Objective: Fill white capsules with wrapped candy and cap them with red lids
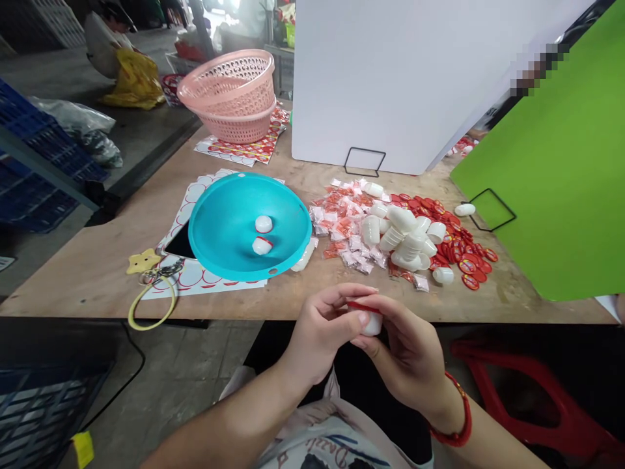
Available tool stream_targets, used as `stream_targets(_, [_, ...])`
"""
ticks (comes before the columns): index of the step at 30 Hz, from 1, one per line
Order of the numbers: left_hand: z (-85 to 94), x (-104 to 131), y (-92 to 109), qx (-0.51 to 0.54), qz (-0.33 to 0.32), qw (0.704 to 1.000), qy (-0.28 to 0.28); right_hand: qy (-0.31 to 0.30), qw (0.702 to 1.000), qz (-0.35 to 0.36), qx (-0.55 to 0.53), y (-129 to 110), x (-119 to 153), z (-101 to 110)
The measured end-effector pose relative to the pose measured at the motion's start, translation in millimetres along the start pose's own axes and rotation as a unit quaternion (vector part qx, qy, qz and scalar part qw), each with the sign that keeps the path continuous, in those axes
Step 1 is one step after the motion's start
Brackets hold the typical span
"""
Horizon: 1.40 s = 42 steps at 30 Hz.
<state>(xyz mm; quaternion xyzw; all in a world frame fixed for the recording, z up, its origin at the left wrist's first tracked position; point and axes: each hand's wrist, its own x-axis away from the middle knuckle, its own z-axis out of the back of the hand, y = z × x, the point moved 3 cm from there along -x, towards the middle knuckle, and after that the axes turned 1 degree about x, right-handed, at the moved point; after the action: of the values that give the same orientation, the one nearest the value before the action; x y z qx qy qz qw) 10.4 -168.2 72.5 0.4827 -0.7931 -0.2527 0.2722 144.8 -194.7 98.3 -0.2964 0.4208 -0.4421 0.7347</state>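
Just over the table's near edge, my left hand [325, 332] and my right hand [407, 348] are both closed around one small white plastic cup [372, 324] with a red lid [360, 306] on top. My fingers cover much of the lid. In the turquoise bowl [215, 251] to the left lie two white cups with red rims [263, 225]. Beyond my hands is a heap of white cups [407, 241]. Red round lids [471, 260] are piled to its right, and small pink and red packets [342, 221] to its left.
Two pink baskets [239, 107] are stacked at the back left on printed sheets. A white board [361, 85] and a green board [551, 195] stand behind the heap. A yellow ring keychain [151, 306] and a phone [180, 244] lie left. A red stool [532, 384] is below right.
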Motion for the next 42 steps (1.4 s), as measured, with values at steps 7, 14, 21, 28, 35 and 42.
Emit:
stream_targets(7, [4.5, -1.1, -6.3, 0.044, -0.033, 0.998, 0.030, -0.015, 0.999, 0.009, -0.033, 2.6, -23.4, -2.5])
stream_targets(14, [48.1, -21.3, -28.1, -0.196, -0.146, 0.962, 0.120, 0.041, 0.983, 0.100, 0.148, 16.7, -103.3, -23.5])
stream_targets(21, [76.1, -16.2, -4.1, -0.665, -0.260, 0.663, 0.225, -0.039, 0.978, 0.049, 0.199, 53.9, -151.6, -86.4])
stream_targets(28, [83.0, -17.7, -4.0, -0.736, -0.249, 0.596, 0.204, 0.106, 0.989, 0.015, 0.099, 91.1, -140.9, -31.5])
stream_targets(35, [72.9, -39.9, -2.4, -0.776, -0.236, 0.551, 0.198, -0.019, 0.980, -0.036, 0.194, 124.8, -110.5, -21.5])
stream_targets(42, [75.1, -61.6, 4.0, -0.749, -0.242, 0.580, 0.209, -0.049, 0.985, -0.022, 0.163, 117.0, -111.5, -51.9])
